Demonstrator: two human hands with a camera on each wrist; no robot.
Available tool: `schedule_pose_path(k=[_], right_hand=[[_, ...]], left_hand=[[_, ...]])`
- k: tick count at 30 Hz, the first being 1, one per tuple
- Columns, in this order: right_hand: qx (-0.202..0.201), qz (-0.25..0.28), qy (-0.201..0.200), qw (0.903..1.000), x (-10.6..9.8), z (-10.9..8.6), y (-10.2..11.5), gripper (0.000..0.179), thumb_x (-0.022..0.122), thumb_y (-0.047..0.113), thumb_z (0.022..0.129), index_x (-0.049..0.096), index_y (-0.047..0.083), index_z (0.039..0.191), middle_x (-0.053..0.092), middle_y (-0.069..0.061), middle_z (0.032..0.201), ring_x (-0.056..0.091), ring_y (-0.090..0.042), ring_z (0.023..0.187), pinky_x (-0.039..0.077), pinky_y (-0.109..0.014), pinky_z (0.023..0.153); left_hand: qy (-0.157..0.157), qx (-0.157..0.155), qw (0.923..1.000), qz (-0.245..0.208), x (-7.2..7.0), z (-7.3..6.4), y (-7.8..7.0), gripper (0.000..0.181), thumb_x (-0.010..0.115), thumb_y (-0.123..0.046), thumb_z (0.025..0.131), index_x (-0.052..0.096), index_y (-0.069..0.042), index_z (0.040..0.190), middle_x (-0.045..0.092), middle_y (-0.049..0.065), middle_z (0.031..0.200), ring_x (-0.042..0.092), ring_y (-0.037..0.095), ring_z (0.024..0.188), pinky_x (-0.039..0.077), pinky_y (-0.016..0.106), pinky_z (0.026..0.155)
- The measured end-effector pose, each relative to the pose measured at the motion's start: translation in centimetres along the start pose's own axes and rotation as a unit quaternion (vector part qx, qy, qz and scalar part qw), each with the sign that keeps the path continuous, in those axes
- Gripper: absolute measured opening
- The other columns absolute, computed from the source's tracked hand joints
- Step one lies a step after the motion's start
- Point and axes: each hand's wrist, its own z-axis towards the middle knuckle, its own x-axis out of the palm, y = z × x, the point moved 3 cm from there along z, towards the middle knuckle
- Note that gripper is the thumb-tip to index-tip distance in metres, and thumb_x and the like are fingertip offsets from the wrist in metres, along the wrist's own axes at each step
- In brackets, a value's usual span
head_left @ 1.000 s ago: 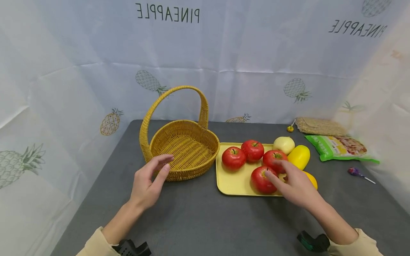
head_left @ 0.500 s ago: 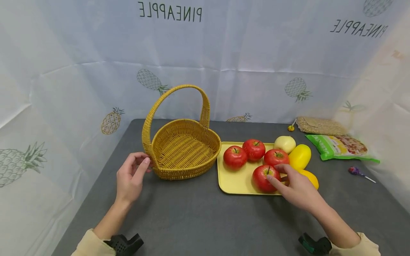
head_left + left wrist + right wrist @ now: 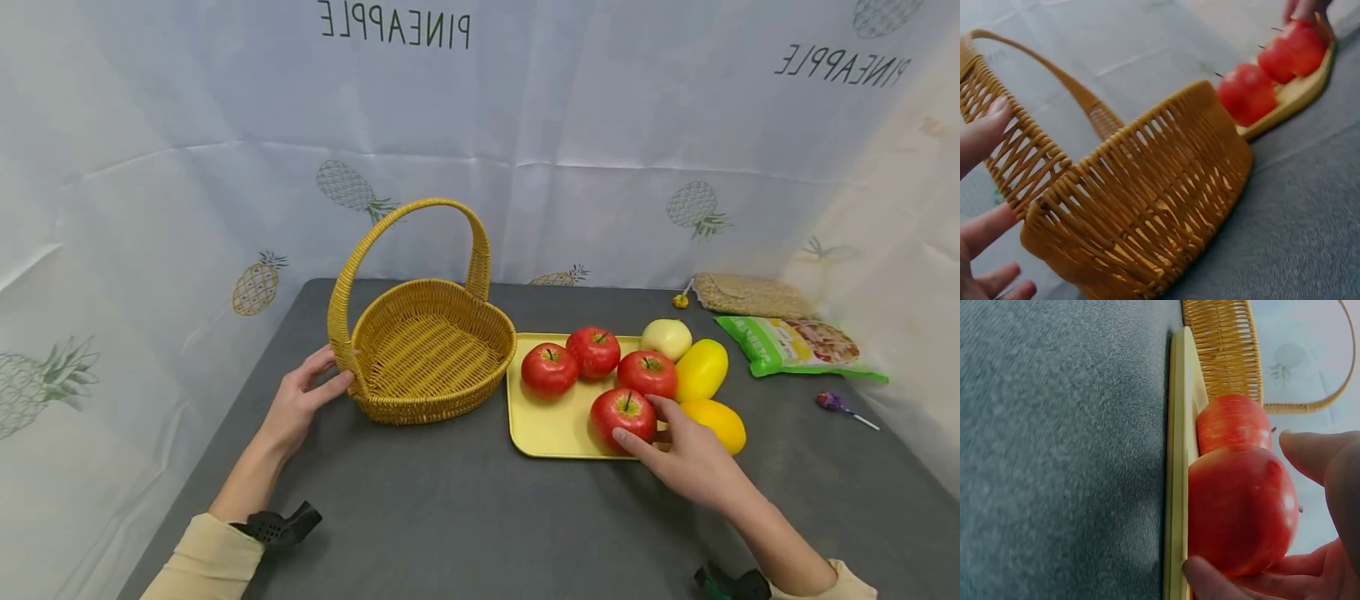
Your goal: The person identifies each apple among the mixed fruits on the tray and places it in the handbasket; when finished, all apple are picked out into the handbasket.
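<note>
On the yellow tray, the front red apple has my right hand at its right side. That hand's fingers and thumb are spread about the apple; the right wrist view shows a digit apart from it and others close against it. My left hand is at the left base of the handle of a woven basket. In the left wrist view the thumb lies over the handle and a fingertip meets its edge, the other fingers being loosely extended. The basket stands upright with nothing in it.
Several more red apples, a pale onion-like thing and two yellow fruits are on the tray or at its right end. Further right lie a green food packet, a tan packet and lollipops.
My left hand has moved left from before the basket to its handle base. My right hand has lowered slightly toward the front apple, its thumb now lower on the apple's front.
</note>
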Motion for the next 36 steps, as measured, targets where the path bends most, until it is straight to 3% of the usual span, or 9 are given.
schedule_pose_path(k=[5,9,13,18,23,26,28,31,36], right_hand=[[0.011,0.01,-0.003,0.9999,0.4,0.5,0.2,0.095,0.069,0.065,0.09,0.04,-0.005,0.147,0.059,-0.026,0.133,0.064,-0.037,0.109,0.059,-0.046,0.083],[-0.003,0.018,-0.007,0.9998,0.8,1.0,0.5,0.094,0.071,0.065,0.088,0.042,-0.003,0.145,0.06,-0.022,0.131,0.064,-0.032,0.105,0.059,-0.042,0.081],[-0.02,0.028,-0.005,0.9994,1.2,1.6,0.7,0.094,0.074,0.063,0.087,0.043,-0.004,0.144,0.06,-0.021,0.13,0.064,-0.03,0.103,0.06,-0.039,0.078],[-0.04,0.006,-0.018,0.999,1.2,1.8,0.9,0.094,0.077,0.065,0.083,0.047,-0.002,0.142,0.061,-0.017,0.128,0.062,-0.03,0.106,0.059,-0.045,0.083],[-0.025,-0.002,-0.007,0.9997,1.3,1.7,0.9,0.096,0.078,0.066,0.081,0.046,-0.001,0.142,0.061,-0.018,0.128,0.062,-0.031,0.106,0.058,-0.048,0.084],[-0.008,0.002,0.002,1.0,1.3,1.7,1.0,0.097,0.078,0.066,0.081,0.046,0.0,0.143,0.062,-0.019,0.128,0.062,-0.033,0.107,0.057,-0.048,0.084],[-0.004,0.009,0.004,0.9999,1.4,1.8,1.1,0.096,0.079,0.065,0.08,0.046,0.0,0.143,0.062,-0.019,0.128,0.062,-0.034,0.108,0.057,-0.048,0.084],[0.002,0.024,0.002,0.9997,1.5,2.0,1.2,0.096,0.08,0.066,0.08,0.047,0.002,0.143,0.061,-0.018,0.129,0.061,-0.034,0.11,0.058,-0.047,0.084],[0.003,0.068,0.005,0.9977,1.3,2.3,1.4,0.092,0.079,0.063,0.082,0.045,0.005,0.145,0.06,-0.017,0.132,0.059,-0.032,0.113,0.057,-0.043,0.084]], left_hand=[[0.041,0.017,0.9947,-0.092,0.3,-0.2,0.4,0.032,0.058,-0.003,0.104,0.063,0.002,0.136,0.06,0.008,0.142,0.038,0.015,0.145,0.045,0.023,0.104],[0.04,0.019,0.9919,-0.119,0.1,-1.0,0.8,0.029,0.057,0.0,0.104,0.064,0.005,0.132,0.064,0.005,0.138,0.035,0.01,0.146,0.045,0.021,0.103],[0.045,0.012,0.9939,-0.1,-0.1,-1.4,1.0,0.029,0.057,-0.002,0.105,0.065,0.004,0.131,0.065,0.005,0.136,0.026,0.008,0.15,0.04,0.018,0.106],[0.053,0.004,0.9923,-0.112,0.3,-0.9,1.2,0.034,0.056,-0.003,0.106,0.058,0.008,0.137,0.067,0.0,0.133,0.041,0.012,0.143,0.044,0.021,0.104],[0.061,-0.012,0.9861,-0.154,0.8,-0.7,1.6,0.033,0.054,-0.004,0.107,0.06,0.003,0.138,0.063,-0.001,0.137,0.053,0.017,0.133,0.048,0.025,0.102],[0.062,-0.022,0.9829,-0.172,1.0,-0.8,1.9,0.033,0.054,-0.005,0.107,0.058,0.006,0.138,0.059,0.002,0.141,0.052,0.018,0.134,0.047,0.026,0.103],[0.063,-0.03,0.9814,-0.179,1.1,-0.9,2.0,0.035,0.053,-0.006,0.108,0.054,0.009,0.14,0.049,0.01,0.152,0.049,0.014,0.137,0.046,0.025,0.104],[0.066,-0.035,0.9777,-0.196,1.2,-1.1,2.0,0.031,0.052,-0.007,0.109,0.059,0.005,0.137,0.038,0.014,0.159,0.044,0.011,0.14,0.045,0.025,0.106],[0.057,-0.058,0.9763,-0.2,1.3,-1.0,1.7,0.026,0.053,-0.01,0.109,0.063,0.003,0.129,0.053,0.004,0.142,0.049,0.013,0.134,0.045,0.024,0.105]])
